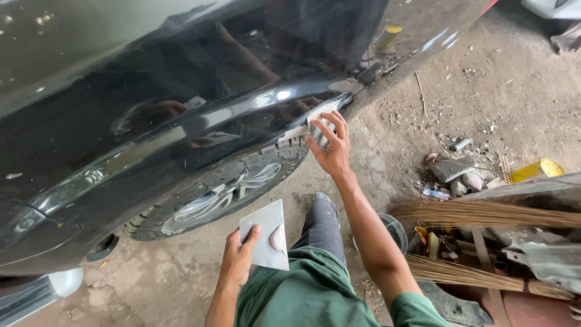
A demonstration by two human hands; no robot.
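Right hand at frame centre, fingers spread flat, pressing a small pale spreader against the glossy black car body panel above the tyre, left hand lower centre, closed on a flat grey rectangular board bearing a dab of filler.

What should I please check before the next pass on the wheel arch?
1. Right hand presses a small grey pad against the arch edge: ok.
2. Left hand grips the flat grey board: ok.
3. A dab sits on the board: ok.
4. Tyre stays free of smears: cannot tell.
5. Ground clutter lies apart from the knee: ok.
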